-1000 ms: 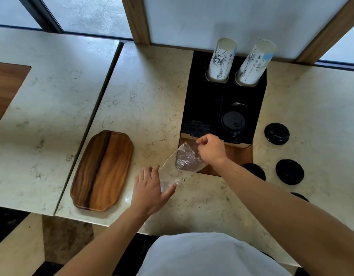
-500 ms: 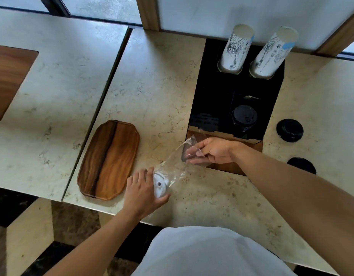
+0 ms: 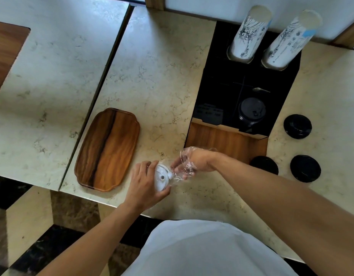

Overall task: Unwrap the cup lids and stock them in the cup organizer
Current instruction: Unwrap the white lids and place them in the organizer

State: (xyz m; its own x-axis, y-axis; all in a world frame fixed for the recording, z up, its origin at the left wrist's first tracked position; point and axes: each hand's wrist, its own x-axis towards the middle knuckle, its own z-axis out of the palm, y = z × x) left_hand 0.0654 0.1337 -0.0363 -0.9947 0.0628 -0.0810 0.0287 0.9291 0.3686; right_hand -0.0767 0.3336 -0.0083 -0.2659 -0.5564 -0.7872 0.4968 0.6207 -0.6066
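My left hand [image 3: 144, 182] grips a white cup lid [image 3: 161, 177] on edge above the counter's front edge. A clear plastic wrapper [image 3: 185, 163] is drawn over my right hand [image 3: 196, 161], whose fingers pinch the crumpled film right beside the lid. The black cup organizer [image 3: 212, 92] stands behind, with a stack of black lids [image 3: 251, 111] in one compartment and two sleeves of printed paper cups [image 3: 249, 34] at its back. Three loose black lids [image 3: 297, 126] lie on the counter to the right.
A wooden tray [image 3: 108, 149] lies left of my hands. The organizer's front wooden compartment [image 3: 223, 140] holds nothing. A dark gap [image 3: 110, 54] splits the marble counter from a second one on the left. My white shirt fills the bottom.
Both hands came together near the counter's front edge. The left hand lifted the white lid upright, and the right hand slid the wrapper back off it over its own fingers.
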